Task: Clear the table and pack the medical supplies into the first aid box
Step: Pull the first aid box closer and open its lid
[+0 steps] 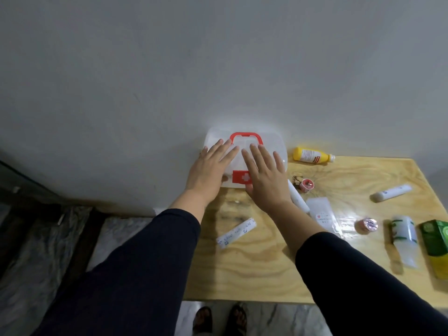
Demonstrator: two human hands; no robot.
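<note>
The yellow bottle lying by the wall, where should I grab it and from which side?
Grip the yellow bottle across its wide middle, coming from above. It lies on its side on the table, cap pointing right, with the wall close behind, so the top and front are free. The narrow neck probably gives less hold. Both hands, left and right, rest flat on the first aid box.

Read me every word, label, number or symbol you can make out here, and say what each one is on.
White cross symbol, no words: on the red latch of the first aid box.
Yellow bottle: label print too small to read.
Paper strip: blue writing, blurred.
Clear packet: round sticker, unreadable.
Green carton: logo, unreadable.
</note>
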